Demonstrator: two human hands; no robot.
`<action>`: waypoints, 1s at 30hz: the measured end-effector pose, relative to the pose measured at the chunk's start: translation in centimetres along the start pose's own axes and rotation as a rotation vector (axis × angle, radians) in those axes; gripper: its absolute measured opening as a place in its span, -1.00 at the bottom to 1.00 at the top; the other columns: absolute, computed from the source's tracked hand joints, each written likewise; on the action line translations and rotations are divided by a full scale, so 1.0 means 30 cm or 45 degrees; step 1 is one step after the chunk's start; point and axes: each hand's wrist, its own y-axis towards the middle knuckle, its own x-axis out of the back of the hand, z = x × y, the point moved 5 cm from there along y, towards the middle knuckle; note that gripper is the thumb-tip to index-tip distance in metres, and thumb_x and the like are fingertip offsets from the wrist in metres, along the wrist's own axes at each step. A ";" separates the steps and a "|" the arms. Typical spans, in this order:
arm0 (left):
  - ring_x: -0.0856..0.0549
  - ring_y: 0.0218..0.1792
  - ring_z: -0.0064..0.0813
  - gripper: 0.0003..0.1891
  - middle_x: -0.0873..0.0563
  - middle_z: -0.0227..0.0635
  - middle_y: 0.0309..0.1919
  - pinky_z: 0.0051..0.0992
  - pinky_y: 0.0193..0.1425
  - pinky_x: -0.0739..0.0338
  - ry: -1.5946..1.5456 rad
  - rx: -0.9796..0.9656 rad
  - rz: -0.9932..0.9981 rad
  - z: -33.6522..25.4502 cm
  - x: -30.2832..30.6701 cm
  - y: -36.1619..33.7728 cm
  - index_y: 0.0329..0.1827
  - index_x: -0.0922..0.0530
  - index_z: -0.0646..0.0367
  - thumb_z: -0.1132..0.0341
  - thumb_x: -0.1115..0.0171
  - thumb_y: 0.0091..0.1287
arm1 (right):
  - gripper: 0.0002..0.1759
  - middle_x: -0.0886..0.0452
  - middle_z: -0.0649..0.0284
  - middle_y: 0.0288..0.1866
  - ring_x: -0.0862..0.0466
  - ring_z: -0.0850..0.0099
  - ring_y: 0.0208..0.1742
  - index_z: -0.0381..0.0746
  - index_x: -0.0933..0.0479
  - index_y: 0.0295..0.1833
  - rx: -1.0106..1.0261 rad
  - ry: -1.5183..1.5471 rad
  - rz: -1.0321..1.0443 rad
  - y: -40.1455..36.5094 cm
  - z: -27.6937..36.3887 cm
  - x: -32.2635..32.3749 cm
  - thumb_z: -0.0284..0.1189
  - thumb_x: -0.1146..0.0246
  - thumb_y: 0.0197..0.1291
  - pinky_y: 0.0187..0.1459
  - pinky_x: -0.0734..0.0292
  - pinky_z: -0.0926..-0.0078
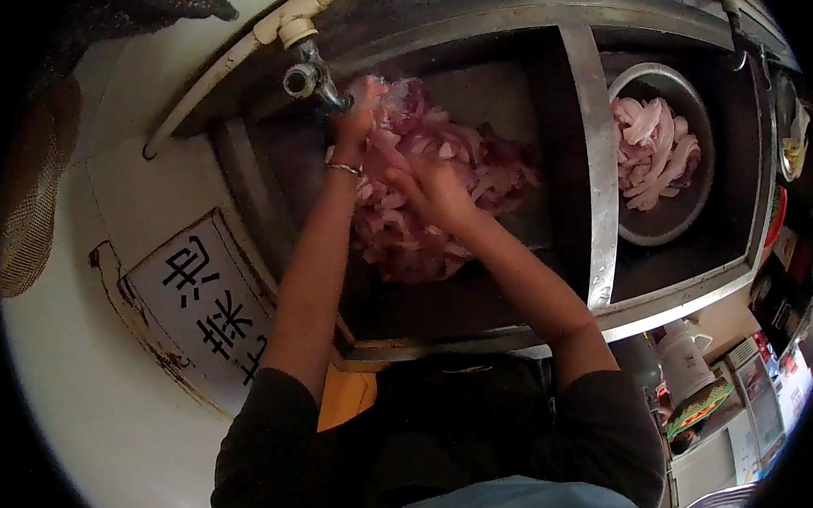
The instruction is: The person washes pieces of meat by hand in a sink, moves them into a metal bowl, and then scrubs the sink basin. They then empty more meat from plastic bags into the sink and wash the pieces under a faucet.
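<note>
Pale pink strips of raw meat (416, 245) lie heaped in the larger basin of the metal sink (519, 115). My left hand (362, 116) is at the heap's upper left, beside the tap (310, 79), where water splashes over its fingers. It looks closed on a piece of the meat, though the splash blurs the fingertips. My right hand (437, 192) rests on the middle of the heap, its fingers curled round some of the meat. Its fingertips are partly hidden among the pieces.
A metal bowl (707, 166) with more raw meat stands in the right basin, past the divider (589, 144). A pale pipe (215, 82) feeds the tap. A sign with Chinese characters (204, 292) is at left. A white jug (683, 358) stands at lower right.
</note>
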 end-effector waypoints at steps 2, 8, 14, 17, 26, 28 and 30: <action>-0.52 -0.27 -0.59 -0.67 -0.58 -0.43 -0.28 -0.55 -0.27 -0.43 0.069 -0.077 0.027 0.191 0.128 0.025 -0.16 -0.53 0.11 0.03 -0.06 0.25 | -0.68 -0.50 -0.03 -0.37 -0.55 0.15 -0.37 -0.31 -0.43 -0.09 0.139 -0.089 -0.062 0.042 0.026 0.021 -0.31 -0.14 0.15 -0.32 -0.39 0.26; -0.51 -0.05 -0.53 -0.63 -0.56 -0.40 -0.11 -0.48 -0.08 -0.44 0.079 0.301 -0.054 0.057 0.095 -0.166 0.00 -0.44 0.12 0.07 -0.01 0.27 | -0.70 -0.53 0.04 -0.40 -0.55 0.23 -0.39 -0.33 -0.43 -0.10 0.098 0.091 -0.099 0.262 -0.027 -0.012 -0.38 -0.19 0.09 -0.33 -0.42 0.33; -0.31 0.21 -0.48 -0.45 -0.33 -0.41 0.19 -0.45 0.29 -0.17 -1.347 0.169 0.275 -0.209 -0.079 -0.240 0.24 -0.22 0.11 -0.06 0.10 0.32 | -0.68 -0.55 0.15 -0.45 -0.56 0.40 -0.43 -0.32 -0.39 -0.09 0.106 0.098 -0.214 0.394 -0.039 -0.022 -0.44 -0.22 0.03 -0.32 -0.46 0.44; -0.35 0.18 -0.46 -0.45 -0.37 -0.35 0.15 -0.44 0.26 -0.21 -0.798 0.323 -0.017 -0.183 -0.069 -0.251 0.24 -0.24 0.13 -0.05 0.09 0.32 | -0.64 -0.55 0.18 -0.35 -0.56 0.49 -0.29 -0.30 -0.35 -0.03 0.226 0.319 -0.263 0.408 -0.046 -0.030 -0.53 -0.20 0.01 -0.23 -0.47 0.51; -0.56 -0.37 -0.56 -0.67 -0.60 -0.31 -0.32 -0.52 -0.35 -0.43 0.526 0.245 -0.153 -0.342 -0.024 -0.410 -0.20 -0.47 0.29 0.14 0.03 0.34 | -0.62 -0.55 0.19 -0.14 -0.54 0.41 -0.12 -0.14 -0.30 0.00 0.254 1.145 -0.392 0.456 -0.149 -0.191 -0.61 -0.13 0.03 -0.19 -0.52 0.42; -0.56 -0.41 -0.59 -0.70 -0.60 -0.35 -0.36 -0.57 -0.40 -0.43 0.800 0.553 -0.108 -0.361 -0.037 -0.481 -0.24 -0.47 0.30 0.18 0.01 0.33 | -0.61 -0.54 0.20 -0.16 -0.55 0.43 -0.15 -0.15 -0.27 0.02 -0.069 1.641 -0.154 0.416 -0.016 -0.125 -0.57 -0.16 0.06 -0.27 -0.55 0.41; -0.54 -0.41 -0.63 -0.74 -0.60 -0.38 -0.40 -0.58 -0.36 -0.42 0.402 0.532 -0.032 -0.305 -0.050 -0.525 -0.26 -0.49 0.30 0.22 -0.04 0.31 | -0.63 -0.55 0.21 -0.17 -0.55 0.43 -0.15 -0.17 -0.31 0.04 -0.292 1.690 -0.078 0.443 -0.015 -0.131 -0.48 -0.19 0.10 -0.34 -0.57 0.38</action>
